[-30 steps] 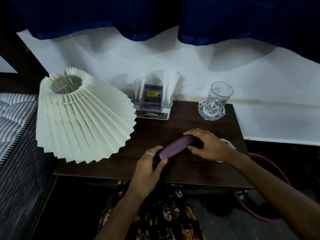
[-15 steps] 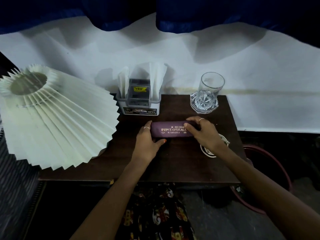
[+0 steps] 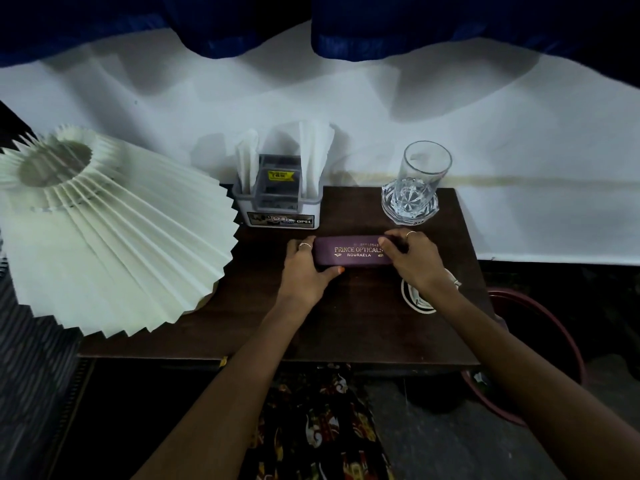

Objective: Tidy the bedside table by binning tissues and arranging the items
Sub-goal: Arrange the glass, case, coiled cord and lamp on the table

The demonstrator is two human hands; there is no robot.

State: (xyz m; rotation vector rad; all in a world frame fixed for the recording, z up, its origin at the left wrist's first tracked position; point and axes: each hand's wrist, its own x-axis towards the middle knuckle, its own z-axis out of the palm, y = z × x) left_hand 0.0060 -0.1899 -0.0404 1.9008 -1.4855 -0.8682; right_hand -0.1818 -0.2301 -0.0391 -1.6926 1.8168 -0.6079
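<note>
A purple spectacle case (image 3: 351, 252) with gold lettering lies flat near the middle of the dark wooden bedside table (image 3: 346, 327). My left hand (image 3: 306, 271) grips its left end, thumb along the front edge. My right hand (image 3: 414, 259) grips its right end from above. Behind the case stands a grey organiser (image 3: 278, 199) with folded white tissues upright in its side slots. An upright drinking glass (image 3: 420, 178) sits on a cut-glass coaster at the back right.
A large pleated white lampshade (image 3: 104, 233) covers the table's left side. A small white round object (image 3: 417, 299) lies under my right wrist. A dark red bin (image 3: 554, 327) stands on the floor right of the table. A white wall runs behind.
The case, earlier tilted and lifted between my hands, now lies flat and square with its lettering up, a little further back on the table. Both hands stay on its ends.
</note>
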